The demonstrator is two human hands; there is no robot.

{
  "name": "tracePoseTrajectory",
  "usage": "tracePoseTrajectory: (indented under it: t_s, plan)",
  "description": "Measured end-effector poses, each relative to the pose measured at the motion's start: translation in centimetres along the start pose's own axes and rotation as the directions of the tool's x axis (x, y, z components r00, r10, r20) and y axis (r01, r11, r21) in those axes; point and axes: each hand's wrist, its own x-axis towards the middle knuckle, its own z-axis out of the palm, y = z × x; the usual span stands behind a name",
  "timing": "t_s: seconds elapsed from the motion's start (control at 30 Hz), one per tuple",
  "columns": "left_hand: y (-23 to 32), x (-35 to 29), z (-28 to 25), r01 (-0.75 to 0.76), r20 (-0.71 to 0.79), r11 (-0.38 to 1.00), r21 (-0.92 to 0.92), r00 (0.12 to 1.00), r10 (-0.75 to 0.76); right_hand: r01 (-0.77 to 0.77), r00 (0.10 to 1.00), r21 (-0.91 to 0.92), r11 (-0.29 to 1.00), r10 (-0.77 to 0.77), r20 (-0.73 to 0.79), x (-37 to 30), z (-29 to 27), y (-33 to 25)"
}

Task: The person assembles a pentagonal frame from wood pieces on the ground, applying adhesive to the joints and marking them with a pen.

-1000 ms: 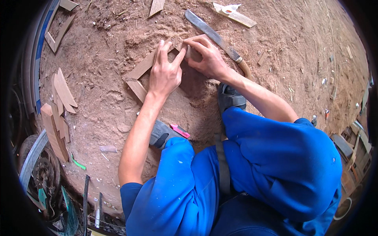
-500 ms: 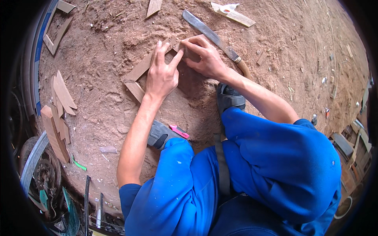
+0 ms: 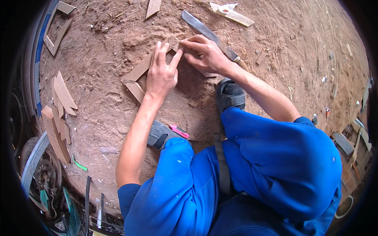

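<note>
On the sandy ground lies an angled piece made of wooden strips (image 3: 138, 70), with a corner at its left end. My left hand (image 3: 162, 78) rests over the upper strip, fingers and thumb spread around it near the upper corner. There my right hand (image 3: 208, 55) pinches the end of another wooden strip (image 3: 208, 74), whose far end shows beneath the palm. The two strips come together between my fingertips; whether they are joined I cannot tell. A machete (image 3: 202, 28) lies just beyond my right hand, its wooden handle partly hidden by my wrist.
A pink-and-black marker-like object (image 3: 179, 131) lies by my left sandal (image 3: 159, 135). Wood offcuts (image 3: 59, 122) are piled at left, near an angled wooden piece (image 3: 59, 37). A white object (image 3: 227, 8) rests on a strip at the top. Scrap and a wheel (image 3: 45, 171) crowd the lower left.
My right hand has turned slightly, and the end of its strip now shows below the palm. More of the machete handle is covered. My left hand stays almost still.
</note>
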Motion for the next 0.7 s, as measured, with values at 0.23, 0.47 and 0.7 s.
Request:
tracePoseTrajectory:
  t_s: [0.23, 0.47, 0.7]
  plan:
    - [-0.1, 0.2, 0.0, -0.022, -0.003, 0.999, 0.033, 1.000, 0.022, 0.102, 0.995, -0.240, 0.965, -0.100, 0.020, 4.6, -0.8, 1.6]
    - [-0.2, 0.2, 0.0, -0.020, 0.001, 0.999, 0.029, 1.000, 0.020, 0.139, 0.988, -0.211, 0.968, -0.119, 0.102, 5.9, -0.7, 2.5]
    - [-0.1, 0.2, -0.3, -0.022, -0.004, 1.000, 0.002, 1.000, 0.022, 0.061, 0.997, -0.140, 0.988, -0.055, 0.045, 6.2, -0.6, 1.6]
